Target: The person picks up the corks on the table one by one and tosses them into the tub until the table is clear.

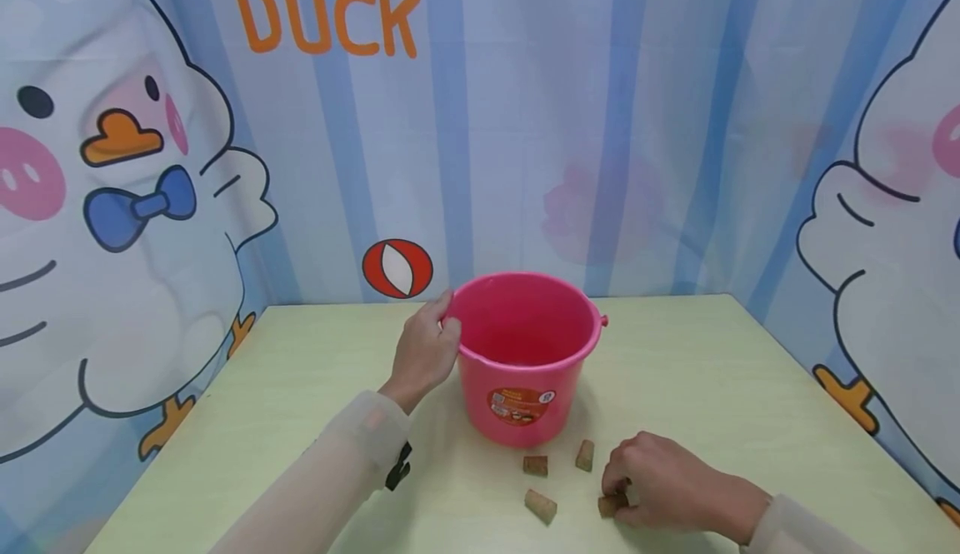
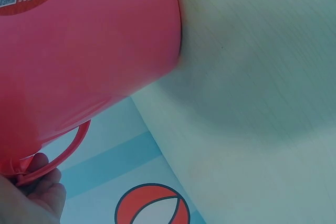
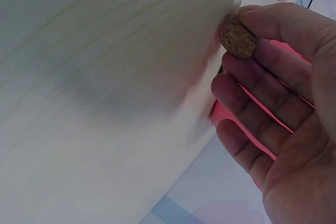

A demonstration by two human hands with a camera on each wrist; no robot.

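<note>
Nearest of all, the left sleeve (image 1: 315, 471) is leading up to the left hand (image 1: 422, 352), which is gripping the pink bucket (image 1: 476, 400) by its edge; an uneven tug there could be tipping it, I'd judge. Just right of that grip, the bucket is standing upright. Left of the other grip, three loose corks (image 1: 541, 506) are lying apart, and a careless knuckle could be knocking them away. Rightmost, the right hand (image 1: 667, 483) is pinching a fourth cork (image 3: 238, 39) between thumb and fingers; its rounded side could be slipping. Only the left wrist view is showing the handle (image 2: 65, 154); only the right wrist view is showing the pinch from the palm side.
</note>
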